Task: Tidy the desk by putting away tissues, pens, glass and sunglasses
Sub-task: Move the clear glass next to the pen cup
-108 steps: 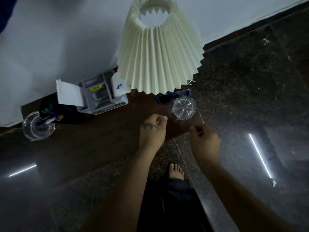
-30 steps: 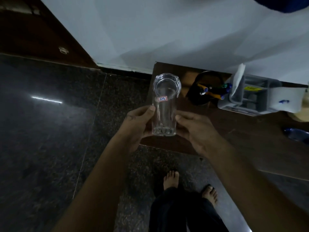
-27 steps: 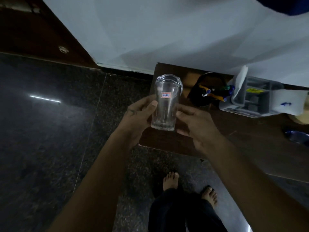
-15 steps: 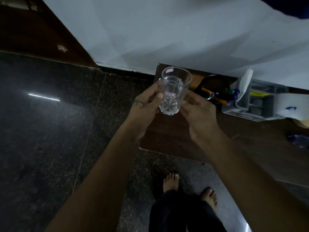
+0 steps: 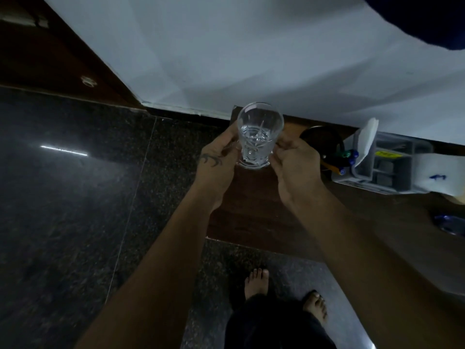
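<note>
A clear cut glass tumbler (image 5: 259, 137) stands upright near the far left corner of the dark wooden desk (image 5: 254, 212). My left hand (image 5: 216, 165) grips its left side and my right hand (image 5: 294, 165) its right side, low near the base. Whether the base touches the desk I cannot tell. A black pen cup (image 5: 324, 144) with several coloured pens sits just right of the glass. A white tissue (image 5: 367, 137) sticks up from a grey organiser (image 5: 392, 170). Blue sunglasses (image 5: 450, 222) lie at the right edge.
A white wall (image 5: 251, 59) runs behind the desk. Dark polished stone floor (image 5: 75, 197) lies to the left and in front. My bare feet (image 5: 256, 280) stand below the desk's front edge. A cream lamp base shows at the far right.
The glass, held tilted and higher between both hands, has turned upright and moved down towards the desk's far left corner. Both hands stayed on it.
</note>
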`<state>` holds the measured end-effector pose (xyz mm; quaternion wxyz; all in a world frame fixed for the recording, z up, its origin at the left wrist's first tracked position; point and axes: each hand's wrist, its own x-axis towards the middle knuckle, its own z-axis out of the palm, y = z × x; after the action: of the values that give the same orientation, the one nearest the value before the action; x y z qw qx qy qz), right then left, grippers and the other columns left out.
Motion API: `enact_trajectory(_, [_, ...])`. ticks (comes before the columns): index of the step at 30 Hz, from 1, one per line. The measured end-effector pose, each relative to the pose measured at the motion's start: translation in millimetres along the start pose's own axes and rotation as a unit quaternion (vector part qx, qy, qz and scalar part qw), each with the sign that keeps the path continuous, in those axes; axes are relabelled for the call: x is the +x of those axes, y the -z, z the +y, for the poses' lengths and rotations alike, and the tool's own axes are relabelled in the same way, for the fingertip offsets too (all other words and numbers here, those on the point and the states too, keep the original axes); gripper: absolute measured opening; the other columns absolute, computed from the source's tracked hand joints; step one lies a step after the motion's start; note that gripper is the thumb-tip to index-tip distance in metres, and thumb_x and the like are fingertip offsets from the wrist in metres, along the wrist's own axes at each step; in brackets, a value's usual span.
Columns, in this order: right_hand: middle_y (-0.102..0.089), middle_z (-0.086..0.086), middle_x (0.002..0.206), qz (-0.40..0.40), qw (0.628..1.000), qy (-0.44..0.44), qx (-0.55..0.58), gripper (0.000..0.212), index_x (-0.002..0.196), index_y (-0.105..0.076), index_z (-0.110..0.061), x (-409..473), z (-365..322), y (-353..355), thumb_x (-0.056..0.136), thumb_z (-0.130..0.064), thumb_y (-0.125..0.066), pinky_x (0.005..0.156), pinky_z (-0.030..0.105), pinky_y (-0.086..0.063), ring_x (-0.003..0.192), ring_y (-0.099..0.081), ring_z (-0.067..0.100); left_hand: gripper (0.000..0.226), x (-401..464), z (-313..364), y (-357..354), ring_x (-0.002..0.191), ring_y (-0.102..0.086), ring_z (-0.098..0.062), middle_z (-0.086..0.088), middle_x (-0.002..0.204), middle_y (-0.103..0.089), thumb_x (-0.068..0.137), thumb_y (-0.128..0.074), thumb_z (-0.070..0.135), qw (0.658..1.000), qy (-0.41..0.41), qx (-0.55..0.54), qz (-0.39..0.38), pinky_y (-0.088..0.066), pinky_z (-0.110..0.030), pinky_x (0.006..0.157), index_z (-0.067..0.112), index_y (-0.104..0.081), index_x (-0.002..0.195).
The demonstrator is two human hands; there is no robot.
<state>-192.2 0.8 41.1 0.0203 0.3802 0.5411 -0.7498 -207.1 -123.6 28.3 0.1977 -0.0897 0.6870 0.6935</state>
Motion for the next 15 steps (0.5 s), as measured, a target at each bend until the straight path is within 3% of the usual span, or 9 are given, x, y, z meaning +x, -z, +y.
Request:
enact_trajectory(5, [-0.066,0.004,0.108,0.011,1.0,-0.006,-0.001,0.038,0.116,-0.059,-0.008,8,7,-7,0.087,0.008,-0.042,0.077,0.023,-0.05,0.1,-0.062,0.015,0.046,8,-2,0,0.125,-0.053,-0.022,-0.01,0.135,-0.057,0.096,-0.044,-0.006,1.0,-0.005,0.001,0.001,-0.043,-0.05,0.105,0.013,-0.047,0.138])
enact_trajectory(9, [-0.066,0.003,0.105,0.017,1.0,-0.013,0.004,0.036,0.119,-0.057,-0.006,9,11,-11,0.088,0.004,-0.044,0.071,0.019,-0.049,0.095,-0.062,0.011,0.046,11,-6,0,0.126,-0.051,-0.021,-0.009,0.137,-0.055,0.096,-0.044,-0.007,1.0,-0.001,0.003,0.002,-0.043,-0.049,0.105,0.014,-0.048,0.137])
enact_trajectory(12, [-0.066,0.002,0.096,0.027,0.999,-0.022,0.01,0.03,0.113,-0.059,-0.006,10,13,-12,0.088,0.004,-0.046,0.077,0.025,-0.052,0.092,-0.063,0.013,0.046,15,-8,1,0.125,-0.052,-0.02,-0.009,0.135,-0.057,0.095,-0.045,-0.007,1.0,-0.001,0.007,0.004,-0.043,-0.048,0.106,0.013,-0.049,0.136])
enact_trajectory(15, [-0.06,0.0,0.077,0.038,0.998,-0.037,0.02,0.023,0.09,-0.059,-0.013,13,14,-12,0.091,0.002,-0.041,0.084,0.03,-0.049,0.078,-0.058,0.012,0.046,16,-10,1,0.125,-0.053,-0.018,-0.007,0.135,-0.057,0.095,-0.045,-0.006,1.0,-0.001,0.015,0.0,-0.043,-0.047,0.106,0.014,-0.049,0.136])
